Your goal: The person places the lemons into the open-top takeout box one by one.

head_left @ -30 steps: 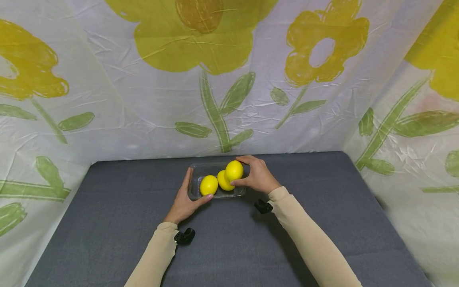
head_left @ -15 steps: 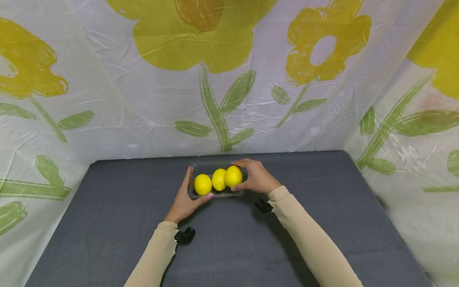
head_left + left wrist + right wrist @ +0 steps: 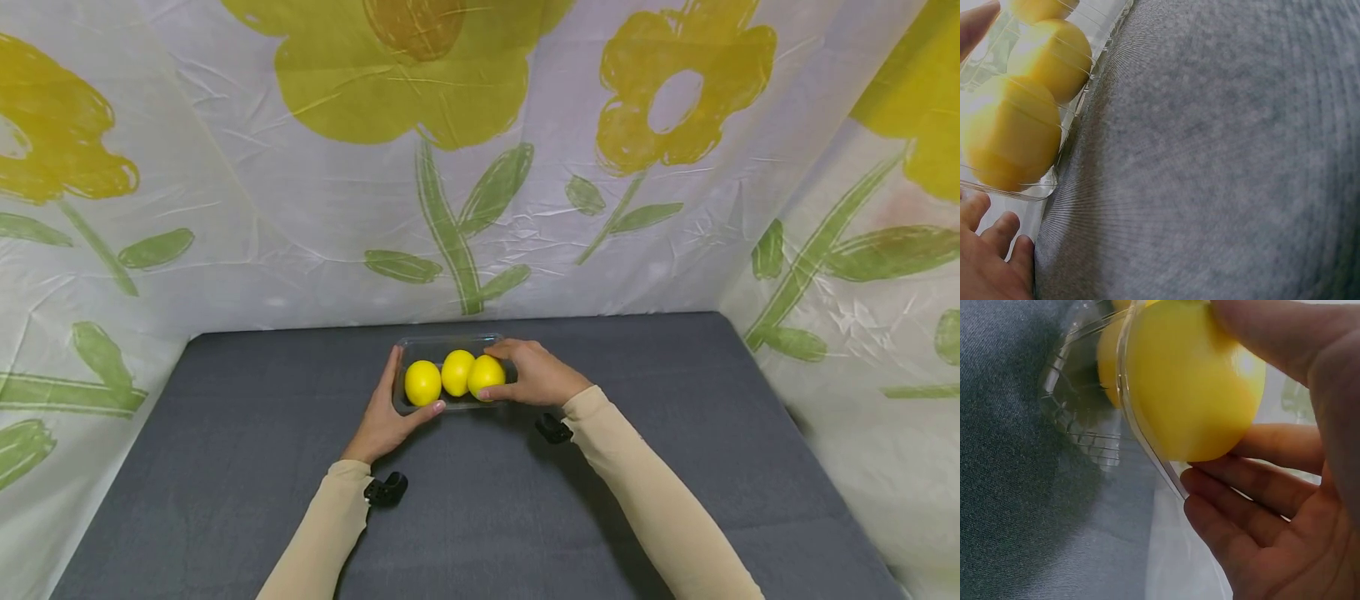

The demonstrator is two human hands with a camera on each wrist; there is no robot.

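In the head view a clear plastic container [image 3: 444, 339] holds three yellow lemons in a row: a left lemon [image 3: 423, 383], a middle lemon [image 3: 457, 372] and a right lemon [image 3: 486, 379]. My left hand [image 3: 384, 425] grips the container's left end, thumb along the front rim and fingers by the end wall. With thumb and fingers, my right hand [image 3: 543, 377] holds the right lemon low at the container's right end. The right wrist view has this lemon [image 3: 1194, 381] against the clear wall, with the lower fingertips [image 3: 1196, 480] right at the rim.
A dark grey cloth [image 3: 465, 500] covers the table. Behind and at the sides hangs a white sheet [image 3: 300, 217] printed with yellow flowers. Each wrist carries a small black device, such as the left one [image 3: 386, 490].
My right hand has lowered the right lemon beside the others. The left and middle lemons have shifted left inside the container. My left hand has stayed in place.
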